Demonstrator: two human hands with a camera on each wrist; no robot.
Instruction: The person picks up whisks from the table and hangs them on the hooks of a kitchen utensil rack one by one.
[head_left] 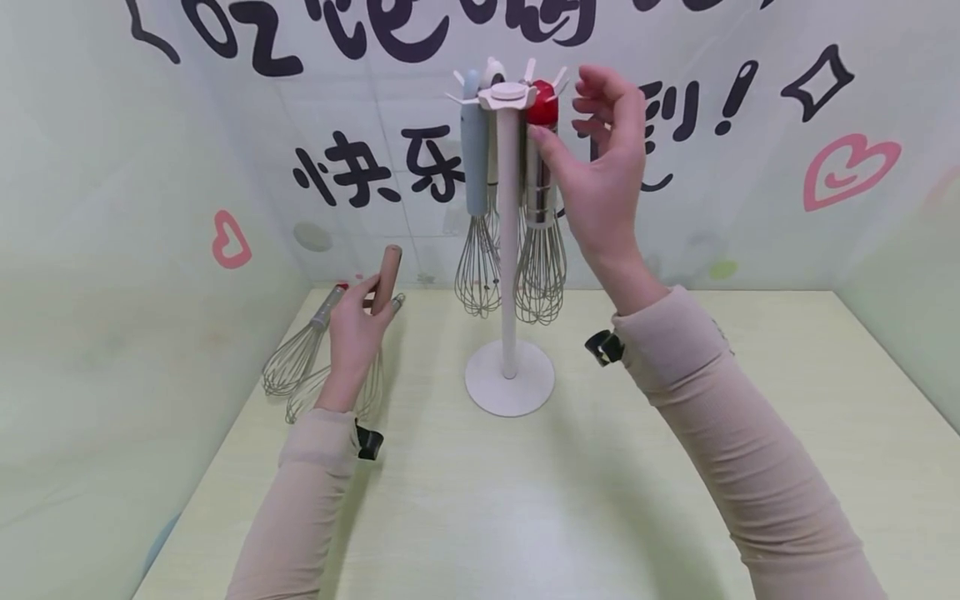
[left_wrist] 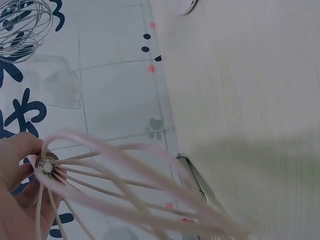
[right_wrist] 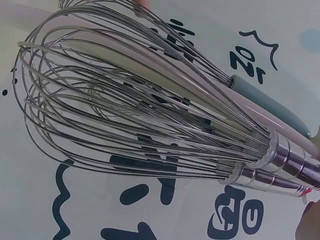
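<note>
My left hand (head_left: pixel 354 329) grips a whisk by its brown handle (head_left: pixel 387 279), held upright above the table's left side; in the left wrist view its pale wire loops (left_wrist: pixel 120 197) fan out from the fingers. My right hand (head_left: pixel 606 171) is raised beside a white stand (head_left: pixel 508 250), fingers loosely bent and apart. Its thumb is close to a red-topped silver whisk (head_left: pixel 542 158) hanging there; whether they touch I cannot tell. On the stand's left hangs a whisk with a blue-grey handle (head_left: pixel 474 158). The right wrist view shows the hanging whisks' wires (right_wrist: pixel 125 115) and two silver handles.
A silver-handled whisk (head_left: pixel 294 358) with a red end lies at the table's back left. Another metal handle end (head_left: pixel 399 300) shows behind my left hand. The stand's round base (head_left: pixel 487 396) rests mid-table. A printed backdrop (head_left: pixel 420 242) closes off the back.
</note>
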